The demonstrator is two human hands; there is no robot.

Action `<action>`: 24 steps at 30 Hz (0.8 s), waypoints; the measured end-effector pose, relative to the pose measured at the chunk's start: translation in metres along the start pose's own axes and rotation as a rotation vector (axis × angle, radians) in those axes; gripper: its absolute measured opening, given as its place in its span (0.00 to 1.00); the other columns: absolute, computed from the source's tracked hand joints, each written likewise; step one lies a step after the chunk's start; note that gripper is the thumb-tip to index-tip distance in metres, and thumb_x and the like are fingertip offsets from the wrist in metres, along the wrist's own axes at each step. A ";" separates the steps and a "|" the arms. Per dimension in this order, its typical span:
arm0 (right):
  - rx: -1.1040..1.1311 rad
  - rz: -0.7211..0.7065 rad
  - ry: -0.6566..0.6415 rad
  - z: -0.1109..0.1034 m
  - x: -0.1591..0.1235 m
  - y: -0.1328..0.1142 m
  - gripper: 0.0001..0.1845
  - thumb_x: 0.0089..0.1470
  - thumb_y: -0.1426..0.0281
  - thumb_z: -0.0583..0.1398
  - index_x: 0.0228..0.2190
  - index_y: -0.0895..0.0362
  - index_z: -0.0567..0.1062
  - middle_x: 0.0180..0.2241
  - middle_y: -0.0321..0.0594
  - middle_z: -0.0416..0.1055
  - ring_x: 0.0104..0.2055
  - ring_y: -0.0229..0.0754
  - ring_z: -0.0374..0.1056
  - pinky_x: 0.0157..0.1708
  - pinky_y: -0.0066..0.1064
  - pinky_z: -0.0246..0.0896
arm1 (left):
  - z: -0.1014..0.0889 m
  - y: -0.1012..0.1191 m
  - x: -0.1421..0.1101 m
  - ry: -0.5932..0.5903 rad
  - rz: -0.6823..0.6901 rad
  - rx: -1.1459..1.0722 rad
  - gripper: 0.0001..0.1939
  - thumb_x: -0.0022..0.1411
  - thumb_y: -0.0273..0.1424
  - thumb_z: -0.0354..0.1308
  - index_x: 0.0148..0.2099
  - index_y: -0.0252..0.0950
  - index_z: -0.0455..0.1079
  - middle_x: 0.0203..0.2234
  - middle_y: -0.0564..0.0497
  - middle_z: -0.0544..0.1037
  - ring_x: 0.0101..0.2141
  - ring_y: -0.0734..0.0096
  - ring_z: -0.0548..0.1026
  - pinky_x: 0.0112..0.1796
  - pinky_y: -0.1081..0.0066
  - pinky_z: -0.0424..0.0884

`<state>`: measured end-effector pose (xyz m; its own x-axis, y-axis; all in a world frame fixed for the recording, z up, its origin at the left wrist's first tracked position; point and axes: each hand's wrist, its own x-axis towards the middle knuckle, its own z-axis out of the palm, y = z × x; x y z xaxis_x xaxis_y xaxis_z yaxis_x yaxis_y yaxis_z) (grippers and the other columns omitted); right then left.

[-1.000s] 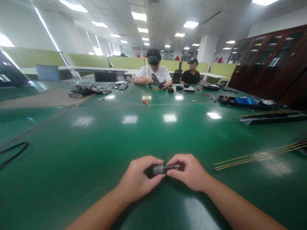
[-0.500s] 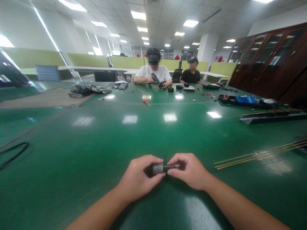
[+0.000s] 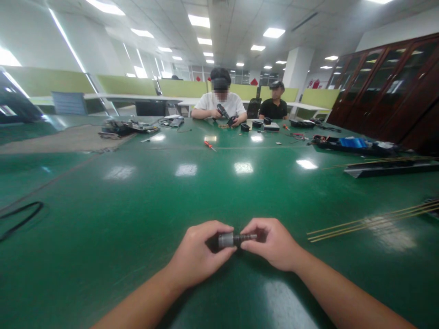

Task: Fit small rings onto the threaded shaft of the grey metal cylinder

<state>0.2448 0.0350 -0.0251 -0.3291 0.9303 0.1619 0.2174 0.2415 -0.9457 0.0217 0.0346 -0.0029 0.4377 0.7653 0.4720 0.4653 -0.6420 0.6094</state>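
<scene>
Close to me, above the green table, my two hands meet around a small metal part with a wide grey cylinder (image 3: pixel 226 241) at its left and a thinner, dark, ridged shaft (image 3: pixel 246 237) to its right. My left hand (image 3: pixel 202 249) is closed on the cylinder, thumb below and fingers over the top. At the shaft end, my right hand (image 3: pixel 269 242) curls its thumb and index finger around the dark section. The part lies level. The far sides of both grips are hidden.
A red-handled screwdriver (image 3: pixel 210 145) lies mid-table. Thin brass-coloured rods (image 3: pixel 360 225) and a metal channel (image 3: pixel 391 168) are on the right; a black cable loop (image 3: pixel 24 219) is at left. Across the table, a person in white (image 3: pixel 219 103) holds a power drill (image 3: pixel 222 111); another person (image 3: pixel 273 107) sits beside.
My right hand has shifted very slightly to the right along the part. My left hand and its grip look the same.
</scene>
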 end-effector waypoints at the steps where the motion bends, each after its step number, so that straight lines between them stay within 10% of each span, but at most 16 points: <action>1: 0.001 0.001 0.001 0.000 0.000 0.000 0.06 0.48 0.69 0.69 0.31 0.56 0.80 0.28 0.36 0.77 0.29 0.39 0.69 0.32 0.29 0.63 | 0.000 0.000 0.000 0.003 -0.004 -0.001 0.11 0.55 0.29 0.67 0.42 0.39 0.76 0.34 0.52 0.83 0.34 0.67 0.81 0.36 0.71 0.74; 24: 0.083 0.023 -0.009 -0.003 0.001 0.002 0.08 0.47 0.69 0.68 0.32 0.58 0.79 0.26 0.36 0.73 0.27 0.37 0.64 0.31 0.30 0.60 | -0.002 -0.001 0.000 0.001 -0.028 0.004 0.12 0.55 0.29 0.68 0.43 0.40 0.76 0.34 0.54 0.83 0.34 0.69 0.81 0.37 0.73 0.73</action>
<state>0.2479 0.0376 -0.0258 -0.3336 0.9326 0.1378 0.1485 0.1963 -0.9692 0.0199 0.0349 -0.0026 0.4234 0.7833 0.4553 0.4807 -0.6202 0.6200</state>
